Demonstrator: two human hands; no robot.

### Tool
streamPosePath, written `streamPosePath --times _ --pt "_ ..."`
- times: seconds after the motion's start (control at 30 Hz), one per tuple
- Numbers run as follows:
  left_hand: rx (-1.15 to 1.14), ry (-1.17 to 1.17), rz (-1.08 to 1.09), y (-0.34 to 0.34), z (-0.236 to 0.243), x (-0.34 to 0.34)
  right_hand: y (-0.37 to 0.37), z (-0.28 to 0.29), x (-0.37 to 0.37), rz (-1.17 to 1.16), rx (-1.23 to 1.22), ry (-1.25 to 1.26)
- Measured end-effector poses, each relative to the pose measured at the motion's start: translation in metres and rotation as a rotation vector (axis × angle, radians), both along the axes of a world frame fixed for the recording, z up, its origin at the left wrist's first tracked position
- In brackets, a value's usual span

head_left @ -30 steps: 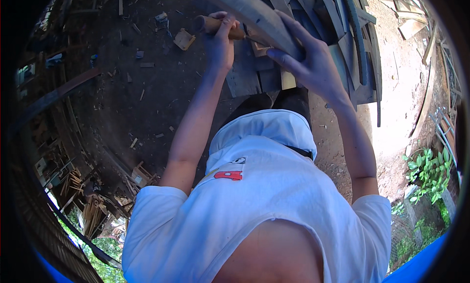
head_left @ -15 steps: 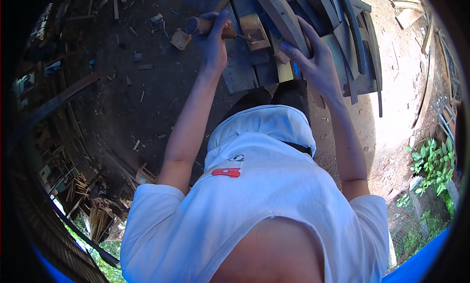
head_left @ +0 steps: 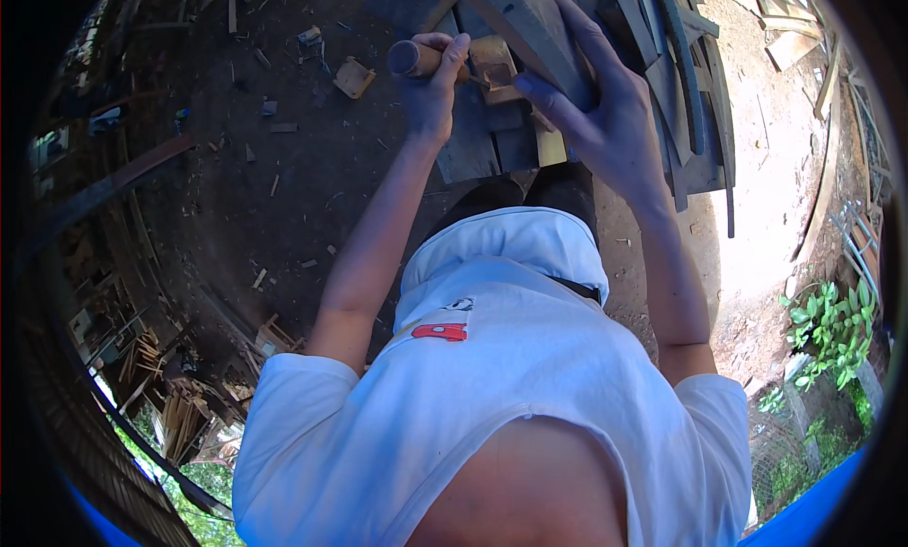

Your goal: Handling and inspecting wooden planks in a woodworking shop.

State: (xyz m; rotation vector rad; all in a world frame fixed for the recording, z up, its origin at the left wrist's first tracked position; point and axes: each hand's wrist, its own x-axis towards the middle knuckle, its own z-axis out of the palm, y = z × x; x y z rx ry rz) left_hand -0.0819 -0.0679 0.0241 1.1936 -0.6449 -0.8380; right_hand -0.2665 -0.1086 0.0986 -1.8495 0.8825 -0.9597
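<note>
My left hand (head_left: 430, 103) is wrapped around the round wooden handle of a chisel (head_left: 412, 59); its blade is mostly hidden now. In my right hand (head_left: 615, 121) is a thick wooden beam (head_left: 534, 41), gripped at its near end with the thumb on the left side and the fingers along the right. The beam slants away to the far left and runs out of view at the top. Between my hands, partly behind the beam, a pale wood block (head_left: 492, 53) with a hollow in it lies on the dark worktop (head_left: 463, 156).
Several curved wooden strips (head_left: 683, 65) are stacked on the right of the worktop. A small wood offcut (head_left: 354, 77) and scattered chips lie on the dirt floor (head_left: 303, 178) to the left. Long boards (head_left: 829, 150) and a green plant (head_left: 837, 325) stand farther right.
My right hand and the beam have come up closer, and the beam has swung leftward over the block. My left hand has shifted slightly right with the chisel.
</note>
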Motion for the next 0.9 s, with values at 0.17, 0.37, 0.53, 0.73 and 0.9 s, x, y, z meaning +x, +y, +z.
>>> streamPosePath --times 0.17,0.37,0.53,0.73,0.9 --pt "0.071 -0.104 0.098 0.004 -0.022 -0.002 0.01 0.027 0.006 0.166 -0.154 0.294" --pt "0.026 0.265 -0.007 0.013 -0.034 0.001 0.016 0.042 0.015 0.24 -0.201 0.288" --pt "-0.074 0.096 0.127 0.001 -0.023 0.01 -0.004 -0.008 0.005 0.209 0.102 0.31" --pt "-0.071 0.269 0.293 -0.002 0.005 0.034 -0.002 -0.054 -0.028 -0.058 0.404 0.157" --pt "-0.053 0.279 0.211 -0.003 0.004 0.033 0.007 -0.071 -0.039 -0.094 0.506 0.201"
